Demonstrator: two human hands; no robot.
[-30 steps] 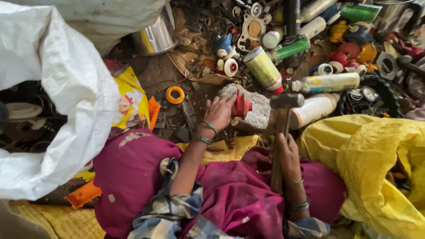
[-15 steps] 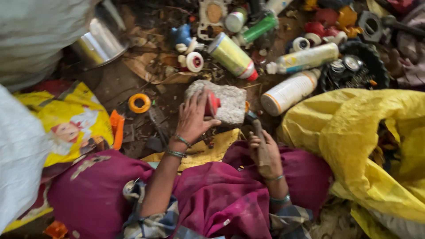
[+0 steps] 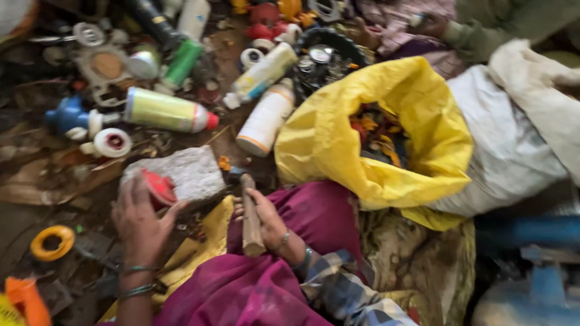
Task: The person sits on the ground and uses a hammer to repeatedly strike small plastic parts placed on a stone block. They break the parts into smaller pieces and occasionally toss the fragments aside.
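1. The left hand (image 3: 140, 220) curls around a red cap-like piece (image 3: 158, 187), pressing it on a grey stone block (image 3: 184, 172).
2. The right hand (image 3: 266, 218) grips a wooden hammer handle (image 3: 249, 216).
3. A white bottle (image 3: 264, 119) lies beside an open yellow sack (image 3: 338, 136); a yellow-green can (image 3: 166, 111) lies above the block.

The whole view is smeared by motion blur. The left hand (image 3: 140, 218) covers part of the red piece (image 3: 158, 187) on the grey stone block (image 3: 184, 174), so its shape is unclear. The wooden handle (image 3: 251, 218) in the right hand (image 3: 269, 220) has its head lost in blur (upper end). Another person's hand (image 3: 430, 24), top right, is cut by the frame edge.
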